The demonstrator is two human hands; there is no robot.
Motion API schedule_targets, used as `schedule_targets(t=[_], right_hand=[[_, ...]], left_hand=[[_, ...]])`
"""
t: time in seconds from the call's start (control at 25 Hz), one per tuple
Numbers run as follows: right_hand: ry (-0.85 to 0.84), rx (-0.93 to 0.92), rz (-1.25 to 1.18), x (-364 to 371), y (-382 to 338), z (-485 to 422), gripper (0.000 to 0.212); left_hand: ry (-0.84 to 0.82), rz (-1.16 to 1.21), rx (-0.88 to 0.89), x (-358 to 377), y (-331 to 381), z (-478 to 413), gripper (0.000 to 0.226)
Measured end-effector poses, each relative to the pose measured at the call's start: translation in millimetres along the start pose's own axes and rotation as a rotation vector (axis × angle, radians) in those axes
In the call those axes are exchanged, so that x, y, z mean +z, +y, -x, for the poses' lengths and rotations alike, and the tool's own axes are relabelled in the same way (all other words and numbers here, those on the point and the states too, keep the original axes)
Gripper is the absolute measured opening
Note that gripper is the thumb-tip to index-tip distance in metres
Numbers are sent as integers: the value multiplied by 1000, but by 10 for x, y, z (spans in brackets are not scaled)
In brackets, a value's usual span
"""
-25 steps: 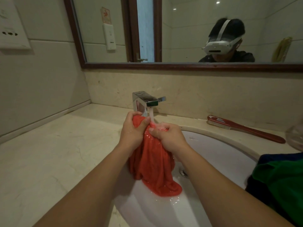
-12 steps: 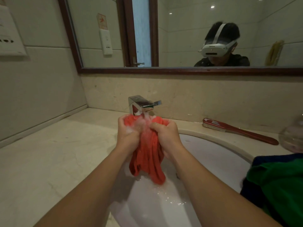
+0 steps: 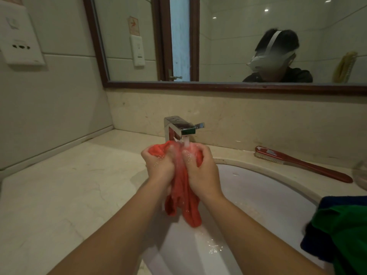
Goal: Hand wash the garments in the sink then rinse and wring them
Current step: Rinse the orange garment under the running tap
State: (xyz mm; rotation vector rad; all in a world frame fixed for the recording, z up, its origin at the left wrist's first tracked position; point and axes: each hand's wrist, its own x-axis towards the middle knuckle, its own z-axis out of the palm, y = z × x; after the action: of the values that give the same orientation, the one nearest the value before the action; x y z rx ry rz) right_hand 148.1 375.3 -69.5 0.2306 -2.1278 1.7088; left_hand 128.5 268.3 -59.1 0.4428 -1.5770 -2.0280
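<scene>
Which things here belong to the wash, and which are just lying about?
Job: wet red cloth garment, left hand, right hand, running chrome tap, white ceramic sink, green garment, dark blue garment.
Idle: long red-handled scrub brush, white wall socket box.

A bathroom, by every sign; a white oval ceramic basin (image 3: 268, 187) is sunk into a beige marble surface (image 3: 69, 195), and a square chrome tap (image 3: 178, 126) runs water at its back edge; above hangs a wide mirror in a dark wooden frame (image 3: 228, 46), reflecting a narrow door (image 3: 179, 36); large pale wall tiles (image 3: 59, 100) line the left side; a red long-handled scrubbing brush (image 3: 301, 165) lies on the surface beside the basin.
</scene>
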Motion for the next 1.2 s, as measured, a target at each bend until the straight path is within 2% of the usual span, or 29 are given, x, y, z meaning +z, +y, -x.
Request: schedule_targets(t=[0.08,0.2,0.24,0.32,0.36,0.44,0.56,0.64,0.72,0.8,0.92,1.0,1.12,1.2], right_hand=[[-80,28,24,33,45,28,52],[-67,105,-88,8,85,-12,54],[-26,137,-105,-8,74,-54,57],[74,222,-176,-63,13,-161,54],[114,254,-243,-84,-32,-212,50],[141,239,-286,-94,-66,-222,48],[60,209,-278,-98,-11,-130,55],[-22,203,-265,-118,46,-83,60],[-51,184,-254,-165,46,-106,57],[-6,166,-269,-224,41,-158,49],[75,184,-222,-294,58,-244,45],[92,194,-195,-317,86,-248,48],[118,215,-238,-277,94,-222,55],[103,240,-329,-227,72,-219,54]], left_hand=[[-29,-35,-23,5,17,23,60],[-86,-117,-134,20,75,86,96],[-154,-122,-144,18,101,122,89],[-302,-46,-133,10,110,163,43],[-358,8,-118,2,110,176,30],[-429,45,-40,-5,102,197,30],[-359,-58,76,2,26,176,34],[-323,-99,93,2,1,174,35],[-269,-110,89,-13,19,139,43],[-185,-115,93,-30,33,33,48],[-136,-32,124,-57,29,-77,22],[-135,-19,139,-58,28,-85,14],[-173,-24,141,-35,9,-90,25],[-224,0,91,-32,-4,-83,41]])
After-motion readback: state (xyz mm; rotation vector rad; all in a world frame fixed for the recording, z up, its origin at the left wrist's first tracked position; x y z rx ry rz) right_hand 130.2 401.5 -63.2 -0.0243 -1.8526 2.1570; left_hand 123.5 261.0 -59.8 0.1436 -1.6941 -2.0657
